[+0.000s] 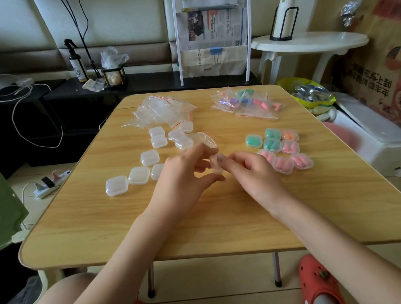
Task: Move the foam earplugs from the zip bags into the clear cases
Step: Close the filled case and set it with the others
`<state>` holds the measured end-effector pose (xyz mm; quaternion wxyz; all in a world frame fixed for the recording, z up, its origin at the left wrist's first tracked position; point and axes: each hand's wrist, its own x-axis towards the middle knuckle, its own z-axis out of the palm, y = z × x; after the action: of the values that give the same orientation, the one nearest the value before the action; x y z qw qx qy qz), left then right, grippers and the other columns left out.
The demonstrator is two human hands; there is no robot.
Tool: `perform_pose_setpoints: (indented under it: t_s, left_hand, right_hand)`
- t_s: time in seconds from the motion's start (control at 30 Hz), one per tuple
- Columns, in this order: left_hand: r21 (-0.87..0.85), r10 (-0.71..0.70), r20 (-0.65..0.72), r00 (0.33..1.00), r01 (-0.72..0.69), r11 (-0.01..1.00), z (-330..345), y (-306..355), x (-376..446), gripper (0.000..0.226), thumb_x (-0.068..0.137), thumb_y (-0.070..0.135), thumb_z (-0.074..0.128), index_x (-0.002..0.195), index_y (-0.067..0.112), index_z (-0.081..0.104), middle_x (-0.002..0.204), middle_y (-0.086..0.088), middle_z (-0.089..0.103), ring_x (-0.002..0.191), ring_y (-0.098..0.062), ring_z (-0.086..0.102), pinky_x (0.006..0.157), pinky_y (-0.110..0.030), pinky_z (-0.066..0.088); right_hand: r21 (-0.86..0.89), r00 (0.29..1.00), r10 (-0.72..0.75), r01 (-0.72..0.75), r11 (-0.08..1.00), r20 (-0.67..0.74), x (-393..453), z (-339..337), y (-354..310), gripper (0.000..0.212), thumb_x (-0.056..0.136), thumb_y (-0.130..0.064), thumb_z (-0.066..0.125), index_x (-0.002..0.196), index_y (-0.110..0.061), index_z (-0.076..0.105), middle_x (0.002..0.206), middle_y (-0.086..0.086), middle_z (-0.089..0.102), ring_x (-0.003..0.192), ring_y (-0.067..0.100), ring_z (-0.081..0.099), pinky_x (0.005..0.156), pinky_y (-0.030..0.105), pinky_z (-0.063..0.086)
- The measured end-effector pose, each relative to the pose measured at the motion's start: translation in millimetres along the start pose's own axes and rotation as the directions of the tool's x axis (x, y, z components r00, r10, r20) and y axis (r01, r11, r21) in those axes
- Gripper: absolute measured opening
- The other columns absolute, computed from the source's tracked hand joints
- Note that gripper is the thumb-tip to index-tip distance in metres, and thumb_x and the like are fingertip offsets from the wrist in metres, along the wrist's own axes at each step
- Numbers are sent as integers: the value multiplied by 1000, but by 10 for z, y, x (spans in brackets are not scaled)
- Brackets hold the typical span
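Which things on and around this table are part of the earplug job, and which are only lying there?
Part of the job:
- full zip bags
- empty zip bags
- empty clear cases
- filled cases
- clear case held between left hand and right hand

Just lying about:
- spray bottle
- newspaper rack
- white side table
- power strip

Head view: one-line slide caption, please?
Both hands hold a clear case between empty cases and filled cases.
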<state>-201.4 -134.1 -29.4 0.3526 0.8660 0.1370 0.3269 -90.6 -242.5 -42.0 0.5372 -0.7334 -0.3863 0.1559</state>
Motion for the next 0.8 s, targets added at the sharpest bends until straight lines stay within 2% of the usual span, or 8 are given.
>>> perform_pose_setpoints:
  t_s: [0.07, 0.17, 0.23, 0.3, 0.43, 0.6, 0.67, 0.8]
  left_hand:
    - [-263, -150, 1, 989, 144, 954, -23, 16, 28, 37, 67, 6, 82, 98, 15, 63, 84, 8, 71, 79, -3, 69, 74, -17, 54]
    - [-592, -348, 99, 932, 336, 733, -92, 17, 70, 30, 75, 18, 73, 103, 9, 66, 90, -10, 74, 88, -17, 71, 79, -24, 56]
    - [-685, -385, 243, 890, 438, 582, -101, 3, 66, 33, 79, 30, 64, 101, 5, 67, 95, -12, 72, 95, -21, 69, 80, -24, 55]
    - [-699, -375, 330, 866, 491, 520, -89, -10, 54, 33, 80, 31, 60, 98, 4, 68, 95, -11, 72, 95, -20, 69, 80, -22, 55]
    - [-676, -352, 396, 848, 529, 512, -60, -12, 46, 31, 80, 31, 61, 97, 8, 70, 96, -9, 73, 96, -17, 69, 81, -22, 54]
    - [-666, -371, 382, 847, 530, 524, -71, -14, 44, 33, 77, 34, 62, 94, 7, 70, 88, -8, 73, 87, -16, 70, 76, -21, 55]
    - [-657, -369, 389, 844, 535, 532, -68, -25, 38, 33, 77, 35, 62, 90, 6, 70, 86, -8, 73, 84, -15, 70, 76, -21, 56]
    - [-644, -379, 394, 837, 546, 536, -49, -36, 42, 32, 75, 37, 62, 83, 8, 72, 85, -10, 71, 82, -14, 69, 74, -21, 56]
  right_hand:
    - [103, 999, 10, -6, 995, -42, 17, -16, 5, 36, 86, -52, 56, 71, -22, 68, 52, -7, 42, 53, 5, 39, 58, 26, 30]
    - [100, 992, -96, 104, 990, -79, -8, -40, 14, 14, 90, -35, 60, 91, -27, 72, 55, 0, 46, 56, 3, 40, 59, 22, 33]
    - [17, 973, -225, 226, 974, -47, -68, -25, -7, 22, 88, -30, 65, 109, -32, 68, 57, -1, 35, 55, 6, 34, 56, 21, 32]
    - [-83, 948, -310, 304, 949, -72, -83, -4, 6, 32, 85, -30, 68, 117, -33, 65, 56, -4, 29, 53, 9, 31, 55, 24, 33]
    - [-115, 930, -323, 306, 945, -177, -60, -34, 17, 17, 85, -28, 69, 101, -34, 72, 50, 0, 32, 49, 8, 28, 49, 24, 28]
    - [-147, 921, -356, 335, 931, -155, -91, -5, -7, 18, 78, -49, 63, 94, -42, 67, 50, -7, 28, 47, 9, 28, 50, 34, 32]
    - [-185, 918, -360, 330, 926, -165, -81, 3, 27, 15, 82, -40, 67, 96, -35, 71, 49, -10, 28, 47, 9, 29, 50, 38, 33]
    - [-272, 910, -386, 337, 902, -152, -68, -3, 72, 17, 87, -22, 69, 103, -23, 73, 46, -11, 28, 45, 8, 31, 48, 33, 32]
